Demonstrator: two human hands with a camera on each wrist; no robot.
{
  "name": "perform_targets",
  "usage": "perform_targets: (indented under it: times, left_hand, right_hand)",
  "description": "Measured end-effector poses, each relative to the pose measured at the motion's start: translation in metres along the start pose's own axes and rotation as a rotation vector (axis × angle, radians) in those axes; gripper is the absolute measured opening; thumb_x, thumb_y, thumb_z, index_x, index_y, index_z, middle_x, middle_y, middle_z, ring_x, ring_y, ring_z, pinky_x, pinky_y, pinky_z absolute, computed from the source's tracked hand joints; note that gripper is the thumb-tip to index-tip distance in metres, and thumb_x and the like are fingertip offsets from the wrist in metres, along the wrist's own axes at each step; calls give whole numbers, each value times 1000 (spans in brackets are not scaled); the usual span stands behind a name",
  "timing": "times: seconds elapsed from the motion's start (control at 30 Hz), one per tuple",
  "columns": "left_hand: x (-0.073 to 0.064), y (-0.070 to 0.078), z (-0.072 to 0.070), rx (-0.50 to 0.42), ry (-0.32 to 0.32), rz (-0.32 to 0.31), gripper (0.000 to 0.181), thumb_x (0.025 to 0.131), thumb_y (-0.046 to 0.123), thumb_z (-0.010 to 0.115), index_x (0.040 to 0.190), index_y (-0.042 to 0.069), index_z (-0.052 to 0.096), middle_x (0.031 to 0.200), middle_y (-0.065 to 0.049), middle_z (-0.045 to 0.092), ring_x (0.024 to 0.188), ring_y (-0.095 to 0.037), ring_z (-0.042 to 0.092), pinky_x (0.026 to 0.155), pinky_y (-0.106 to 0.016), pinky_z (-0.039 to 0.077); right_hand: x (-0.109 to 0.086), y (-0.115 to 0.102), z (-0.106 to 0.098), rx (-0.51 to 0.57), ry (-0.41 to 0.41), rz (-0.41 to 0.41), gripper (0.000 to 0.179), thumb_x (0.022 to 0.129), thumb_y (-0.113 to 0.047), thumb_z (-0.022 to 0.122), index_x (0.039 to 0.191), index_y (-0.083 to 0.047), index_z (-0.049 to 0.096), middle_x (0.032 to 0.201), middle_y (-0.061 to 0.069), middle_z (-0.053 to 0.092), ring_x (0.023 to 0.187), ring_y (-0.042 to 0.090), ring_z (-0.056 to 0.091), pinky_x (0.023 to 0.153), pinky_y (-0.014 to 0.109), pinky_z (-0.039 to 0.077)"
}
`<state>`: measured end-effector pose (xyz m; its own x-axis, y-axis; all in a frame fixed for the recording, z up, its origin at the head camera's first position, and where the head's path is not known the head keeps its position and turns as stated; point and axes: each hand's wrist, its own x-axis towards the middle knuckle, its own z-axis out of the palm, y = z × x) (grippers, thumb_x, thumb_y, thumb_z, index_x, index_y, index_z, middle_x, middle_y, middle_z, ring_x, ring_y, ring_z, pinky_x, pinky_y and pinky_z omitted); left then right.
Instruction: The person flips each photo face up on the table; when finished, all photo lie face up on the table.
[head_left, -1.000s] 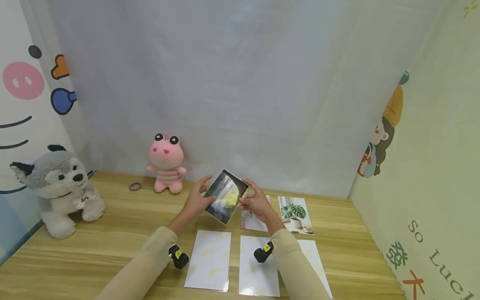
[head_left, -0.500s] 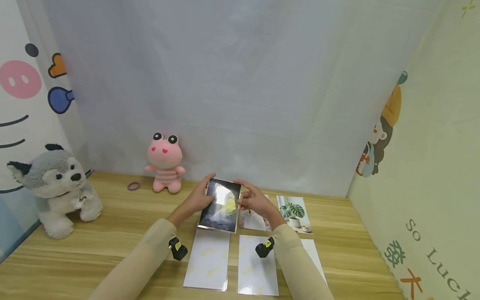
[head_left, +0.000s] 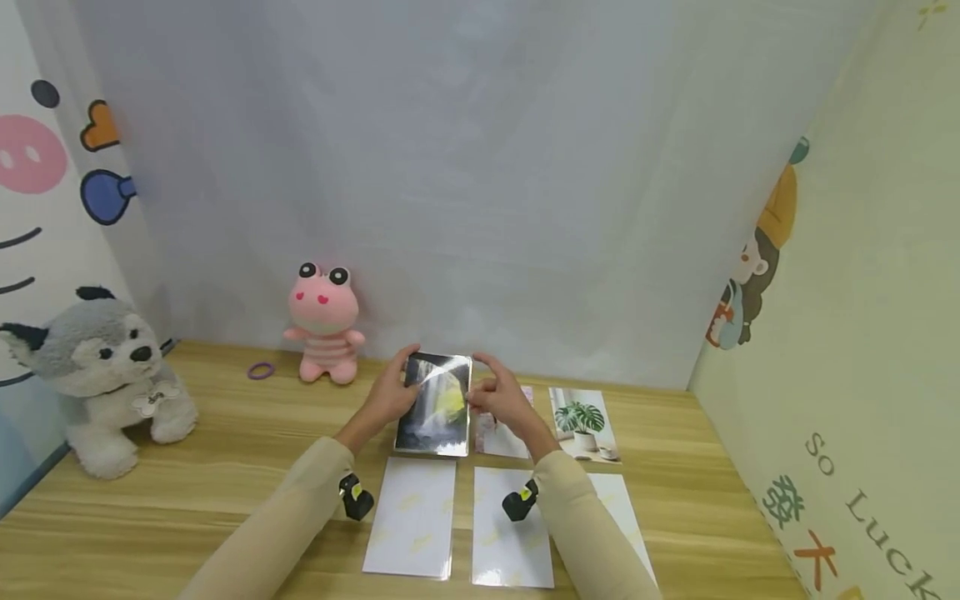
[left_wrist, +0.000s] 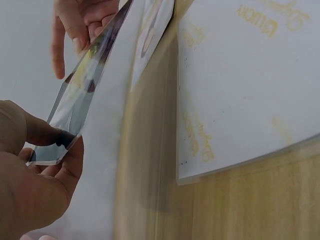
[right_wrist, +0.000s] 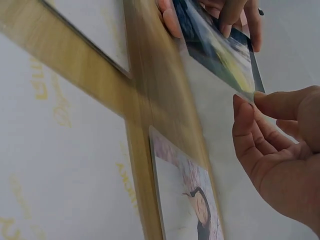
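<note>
I see that the left hand (head_left: 390, 398) holds one side of a dark photo (head_left: 433, 417), with the thumb on its front and the fingers behind. The right hand (head_left: 501, 402) pinches the opposite side with the thumb and the forefinger. So both hands are grasping the same photo. It is raised above the wooden table (head_left: 247, 458), and its picture has a bright streak and a yellow patch.

In my head view, the photo is just beyond a white card (head_left: 410, 521). A second white card (head_left: 510, 537) lies beside this one; a third card (head_left: 621, 508) is partly covered by the right sleeve (head_left: 592, 529). Partly behind the right hand lies a portrait (head_left: 502, 439), and next to it a plant picture (head_left: 585, 421). At the back, a pink toy (head_left: 325, 321) sits near a purple ring (head_left: 261, 371).
</note>
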<state>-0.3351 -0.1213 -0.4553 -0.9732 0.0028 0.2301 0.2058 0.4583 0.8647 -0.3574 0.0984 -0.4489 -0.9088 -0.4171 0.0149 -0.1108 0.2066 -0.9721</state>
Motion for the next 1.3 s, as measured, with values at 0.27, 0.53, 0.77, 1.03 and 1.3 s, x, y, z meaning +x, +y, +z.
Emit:
perform_targets:
  times: [0.27,0.53,0.77,1.03,1.3]
  left_hand:
    - [5,-8,-5,-4,27,-26,75,80,-10,55,152,3,36,129,-32,50,54,-11,39,52,-24,37]
    - [9,-17,-4,46,39,2,73,80,-7,61,148,-1,36,115,-28,52,57,-15,44,55,-29,40]
    - [1,-19,-6,229,1,71,62,81,7,73,136,-8,49,114,-30,61,95,-39,61,86,-53,49]
    - [-5,-17,-11,379,-119,46,71,81,26,82,137,-7,53,107,-21,66,98,-34,62,85,-50,50]
    - [-12,-22,-12,426,-199,26,77,78,31,84,136,-9,53,88,-11,59,81,-23,54,73,-39,46]
  right_hand:
    - [-5,5,9,20,-89,55,81,85,17,58,157,-2,25,80,8,64,68,12,65,71,32,59]
    - [-6,10,15,6,-106,77,79,87,17,60,156,-1,27,75,2,58,63,11,62,65,27,57]
    - [-5,14,15,-6,-62,130,79,86,18,61,155,-1,29,73,3,56,61,11,61,61,25,55]
    - [-3,13,17,-24,-17,167,77,87,16,63,155,-1,31,76,5,58,63,11,64,64,28,59]
    - [-1,16,18,-122,-24,206,75,88,10,65,154,-1,31,82,7,63,61,11,64,65,31,60]
